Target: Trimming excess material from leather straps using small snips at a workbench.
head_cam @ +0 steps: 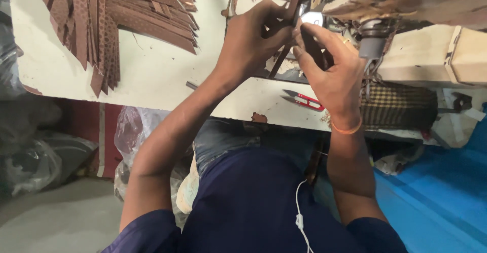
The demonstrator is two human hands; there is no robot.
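Observation:
My left hand (252, 39) and my right hand (327, 65) meet at the needle area of a sewing machine (426, 40) on a white table (152, 75). Between them runs a narrow brown patterned strip (279, 62), pinched by the fingers of both hands. The left fingers press it from the left, the right fingers hold it close under the metal presser part (313, 18). An orange band circles my right wrist.
A pile of brown patterned strips (109, 17) lies fanned out at the table's left. Red-handled thread snips (303, 99) rest near the table's front edge. A checked cloth (398, 106) hangs under the machine. Plastic bags (132, 131) sit on the floor at left.

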